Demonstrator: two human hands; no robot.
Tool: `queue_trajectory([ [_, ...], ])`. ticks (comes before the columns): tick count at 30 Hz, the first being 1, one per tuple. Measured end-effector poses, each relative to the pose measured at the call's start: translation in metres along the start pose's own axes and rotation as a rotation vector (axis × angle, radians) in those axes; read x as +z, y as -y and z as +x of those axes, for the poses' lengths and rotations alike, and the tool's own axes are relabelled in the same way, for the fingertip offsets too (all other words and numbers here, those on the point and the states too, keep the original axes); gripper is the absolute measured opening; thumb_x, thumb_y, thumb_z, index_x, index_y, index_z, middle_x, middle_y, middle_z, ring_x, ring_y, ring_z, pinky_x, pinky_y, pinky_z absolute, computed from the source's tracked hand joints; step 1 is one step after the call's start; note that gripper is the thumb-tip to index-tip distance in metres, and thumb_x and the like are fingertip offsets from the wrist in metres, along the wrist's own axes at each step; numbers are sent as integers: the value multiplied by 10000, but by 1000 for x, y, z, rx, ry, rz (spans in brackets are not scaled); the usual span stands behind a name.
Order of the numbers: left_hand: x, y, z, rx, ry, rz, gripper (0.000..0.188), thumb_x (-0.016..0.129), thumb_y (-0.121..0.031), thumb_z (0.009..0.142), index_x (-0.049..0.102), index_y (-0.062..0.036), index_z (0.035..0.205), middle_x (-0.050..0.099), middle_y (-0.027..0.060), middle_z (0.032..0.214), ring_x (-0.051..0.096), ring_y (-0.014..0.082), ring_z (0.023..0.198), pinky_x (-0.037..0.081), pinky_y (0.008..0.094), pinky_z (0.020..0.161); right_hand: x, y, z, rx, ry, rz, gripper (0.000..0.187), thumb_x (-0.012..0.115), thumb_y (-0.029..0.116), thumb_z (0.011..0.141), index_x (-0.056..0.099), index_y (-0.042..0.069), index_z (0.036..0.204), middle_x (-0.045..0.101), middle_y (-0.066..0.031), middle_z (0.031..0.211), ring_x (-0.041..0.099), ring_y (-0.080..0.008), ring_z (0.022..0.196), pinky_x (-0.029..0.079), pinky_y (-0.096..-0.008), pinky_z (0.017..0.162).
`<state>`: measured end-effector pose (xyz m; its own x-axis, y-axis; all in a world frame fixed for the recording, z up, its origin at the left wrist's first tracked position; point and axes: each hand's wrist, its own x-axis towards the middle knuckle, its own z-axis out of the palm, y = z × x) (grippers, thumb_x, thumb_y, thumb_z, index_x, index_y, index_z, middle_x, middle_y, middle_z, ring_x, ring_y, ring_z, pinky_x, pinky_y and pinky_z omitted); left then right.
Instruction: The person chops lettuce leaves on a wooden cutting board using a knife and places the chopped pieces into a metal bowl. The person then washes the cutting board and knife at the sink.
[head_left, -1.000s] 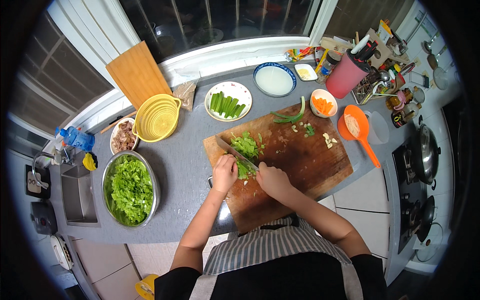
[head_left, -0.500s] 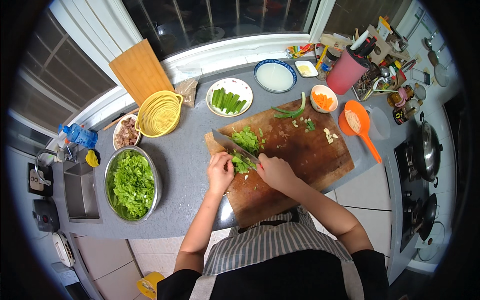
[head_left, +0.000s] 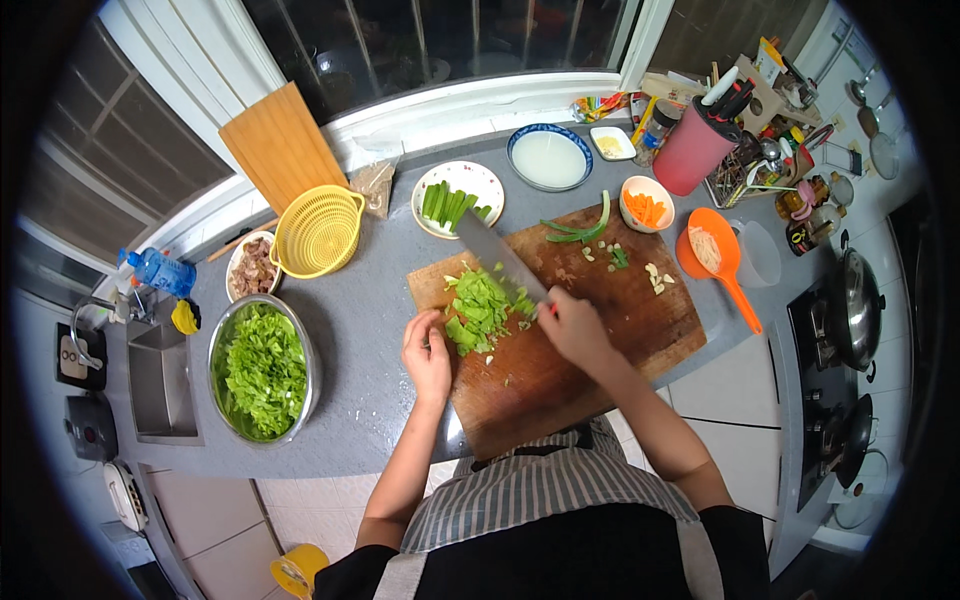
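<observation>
Knife held slanting beside a heap of cut greens

The right hand (head_left: 575, 328) comes in from the lower right, its forearm angled across the board, and its grip is closed round the handle of a knife (head_left: 500, 255). The left hand (head_left: 428, 357) is at the board's left edge, its forearm rising from below. Its fingers curl loosely and point away from the body; its grip is slack, with a gap between thumb and fingers and nothing visible inside.

The knife has a broad, flat grey metal blade, slightly blurred, with bits of green along it. The wooden board (head_left: 600, 340) is brown, worn and darkly stained, and lies slanted on the speckled grey table (head_left: 370, 380). The leafy greens (head_left: 478, 310) form a loose, uneven heap of bright, thin pieces. A shiny, round metal bowl (head_left: 315, 365) on the left contains more shredded leaves (head_left: 265, 370).

The knife extends from the right grip toward the upper left, its far end overlapping the white plate (head_left: 488, 185) in view; how high it is raised cannot be told. The heap lies on the board between the hands, left of the blade and just right of the left fingertips. Whether they touch it is unclear.
</observation>
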<state>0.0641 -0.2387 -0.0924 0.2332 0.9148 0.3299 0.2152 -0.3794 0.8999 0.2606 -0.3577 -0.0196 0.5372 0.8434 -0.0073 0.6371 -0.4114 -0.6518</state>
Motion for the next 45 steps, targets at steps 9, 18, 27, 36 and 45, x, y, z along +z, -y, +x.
queue_trajectory([
  [9, 91, 3, 3, -65, -28, 201, 472, 389, -200, 963, 320, 43, 1361, 310, 280, 1401, 290, 406, 1311, 210, 441, 1100, 9, -17, -8, 39, 79, -319, 171, 518, 234, 876, 491, 65, 874, 622, -207, 701, 618, -415, 663, 500, -518, 604],
  [18, 101, -5, 25, -197, -249, -173, 283, 488, -119, 932, 559, 54, 1145, 546, 184, 1181, 517, 309, 1099, 382, 372, 978, 34, 26, -34, 91, 202, 24, 206, 550, 201, 859, 466, 13, 852, 599, -242, 697, 598, -443, 698, 475, -523, 624],
  [27, -95, -68, 104, 173, -551, 214, 202, 515, -86, 917, 606, 18, 1064, 584, 145, 1111, 553, 258, 1025, 424, 342, 922, 59, 183, -26, -198, 372, 498, 203, 578, 145, 860, 436, 5, 823, 559, -225, 655, 578, -411, 610, 424, -446, 526],
  [36, -277, 46, 95, -573, -244, 973, 521, 452, -458, 924, 492, -124, 1322, 409, 195, 1399, 231, 360, 1360, 147, 556, 1091, 115, 197, -44, -227, 454, 739, 168, 526, 199, 932, 524, 31, 946, 500, -35, 555, 467, -125, 375, 356, -300, 327],
  [45, -252, 2, 54, -371, 434, 689, 334, 437, -290, 953, 558, -276, 1265, 341, 69, 1471, 210, 333, 1392, 55, 656, 1077, 36, 121, -41, 266, 411, 844, 181, 502, 199, 941, 490, 40, 1027, 448, -8, 619, 382, -83, 346, 342, -260, 306],
])
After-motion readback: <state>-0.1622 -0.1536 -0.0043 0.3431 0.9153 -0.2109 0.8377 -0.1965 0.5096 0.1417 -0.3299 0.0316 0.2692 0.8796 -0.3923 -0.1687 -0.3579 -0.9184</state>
